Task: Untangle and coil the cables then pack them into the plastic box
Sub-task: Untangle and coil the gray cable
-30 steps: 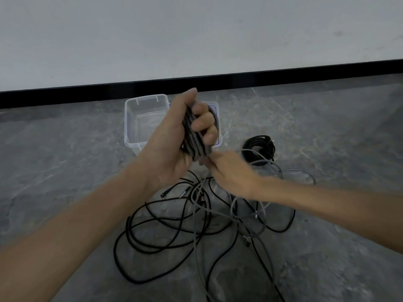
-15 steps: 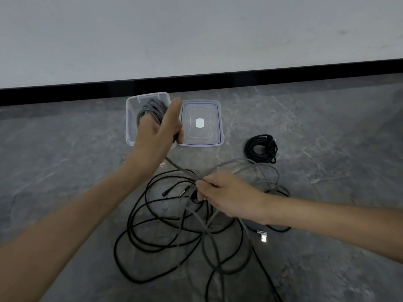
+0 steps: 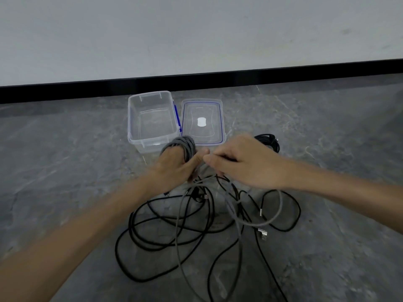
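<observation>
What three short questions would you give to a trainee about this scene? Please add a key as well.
1. Fill the gap: the lid lies on the floor, to the ___ of the plastic box.
2. True or false: a coiled cable is already inside the box.
3. Choose one: the grey coil is wound around A) the left hand, B) the lid, C) the box.
Key: 1. right; 2. false, the box is empty; 3. A.
</observation>
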